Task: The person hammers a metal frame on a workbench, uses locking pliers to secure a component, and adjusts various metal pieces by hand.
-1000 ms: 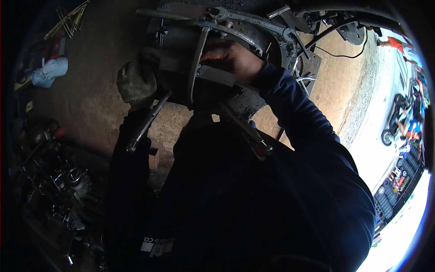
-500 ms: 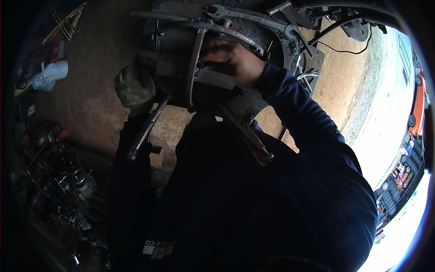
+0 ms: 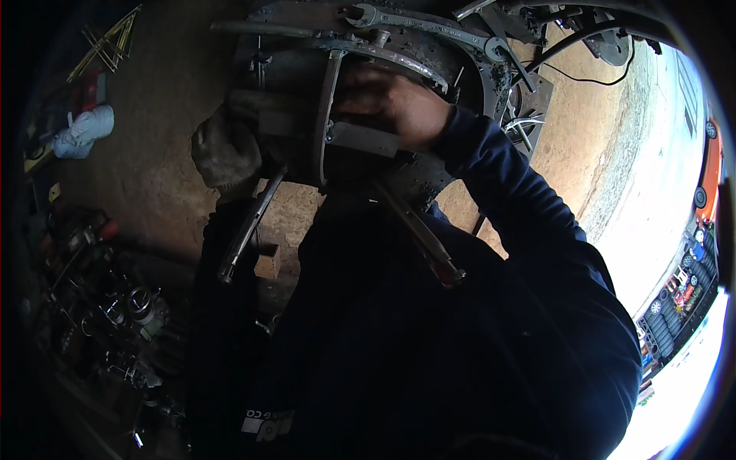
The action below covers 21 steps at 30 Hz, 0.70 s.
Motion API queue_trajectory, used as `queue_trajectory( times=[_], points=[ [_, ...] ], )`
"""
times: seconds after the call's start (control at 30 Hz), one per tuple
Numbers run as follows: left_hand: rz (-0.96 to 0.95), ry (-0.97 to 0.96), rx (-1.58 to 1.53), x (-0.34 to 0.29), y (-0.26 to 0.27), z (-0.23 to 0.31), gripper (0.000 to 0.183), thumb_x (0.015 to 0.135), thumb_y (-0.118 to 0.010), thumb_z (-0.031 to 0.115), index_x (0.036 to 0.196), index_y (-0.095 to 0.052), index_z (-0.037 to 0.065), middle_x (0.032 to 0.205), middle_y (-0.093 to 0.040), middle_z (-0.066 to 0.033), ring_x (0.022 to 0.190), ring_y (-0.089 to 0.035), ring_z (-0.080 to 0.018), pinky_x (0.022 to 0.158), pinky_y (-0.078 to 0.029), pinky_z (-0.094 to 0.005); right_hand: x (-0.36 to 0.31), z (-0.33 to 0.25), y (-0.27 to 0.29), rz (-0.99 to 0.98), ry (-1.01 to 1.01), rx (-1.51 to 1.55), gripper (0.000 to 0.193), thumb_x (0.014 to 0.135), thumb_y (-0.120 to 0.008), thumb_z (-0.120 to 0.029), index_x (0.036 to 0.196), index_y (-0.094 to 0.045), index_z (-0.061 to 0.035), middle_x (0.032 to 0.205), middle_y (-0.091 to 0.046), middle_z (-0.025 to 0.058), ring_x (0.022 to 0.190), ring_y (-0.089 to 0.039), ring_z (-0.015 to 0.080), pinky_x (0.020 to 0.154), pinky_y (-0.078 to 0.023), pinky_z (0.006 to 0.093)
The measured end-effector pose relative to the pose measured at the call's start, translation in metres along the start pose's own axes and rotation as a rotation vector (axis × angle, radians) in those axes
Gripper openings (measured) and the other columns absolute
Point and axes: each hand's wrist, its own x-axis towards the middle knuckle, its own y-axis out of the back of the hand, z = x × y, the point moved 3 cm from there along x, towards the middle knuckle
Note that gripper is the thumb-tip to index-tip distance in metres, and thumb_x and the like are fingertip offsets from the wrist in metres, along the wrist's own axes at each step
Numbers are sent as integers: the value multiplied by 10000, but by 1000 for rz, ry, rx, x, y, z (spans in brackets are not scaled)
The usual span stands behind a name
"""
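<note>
My left hand (image 3: 226, 149), in a dark work glove, is curled closed at the left end of a metal workpiece; what it grips is hidden in shadow. My bare right hand (image 3: 402, 111) reaches in from the right, just above a flat grey metal bar (image 3: 364, 138). Its fingers are blurred and dark, and anything in them cannot be made out. Between the hands a curved upright metal strip (image 3: 330, 107) crosses the bar. Beyond it runs a curved metal rod (image 3: 399, 57). Two metal handles, a left one (image 3: 253, 222) and a right one (image 3: 420, 234), stick out toward me.
An open-ended wrench (image 3: 429, 29) lies at the far side of the dark, grimy metal bench (image 3: 287, 14). Thin rods (image 3: 107, 46) and a pale cloth or glove (image 3: 84, 132) lie on the left. Jumbled metal parts (image 3: 130, 314) fill the lower left. A small wooden block (image 3: 267, 262) sits below.
The view has shifted slightly. Both hands stay at nearly the same places on the workpiece, and the right fingers are blurred by motion.
</note>
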Motion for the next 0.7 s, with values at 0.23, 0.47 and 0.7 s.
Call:
queue_trajectory(
  times=[0.23, 0.47, 0.7],
  points=[
    [-9, -3, -2, 1, -2, -1, 198, 865, -584, 101, 1009, -690, 16, 972, -685, -168, 841, -654, -386, 745, -537, -481, 2, 1, 4, -57, -5, 35, 448, 885, -718, -275, 1298, -656, -116, 1391, -585, 141, 1349, -493, 348, 1132, -431, 463],
    [-46, -55, 65, -3, 0, 0, 197, 903, -579, 86, 1047, -687, 7, 1066, -691, -160, 885, -663, -372, 768, -542, -465, 4, -2, 4, -48, 76, -92, 369, 888, -718, -211, 1228, -691, -71, 1319, -608, 194, 1285, -539, 383, 1084, -469, 466],
    [-9, -61, 24, -6, -3, -5, 199, 876, -574, 102, 1017, -702, 45, 986, -692, -151, 853, -647, -395, 779, -526, -484, 6, -4, 8, -41, -90, 63, 499, 832, -770, -252, 1279, -655, -63, 1392, -539, 251, 1300, -523, 428, 1098, -452, 480]
  ],
)
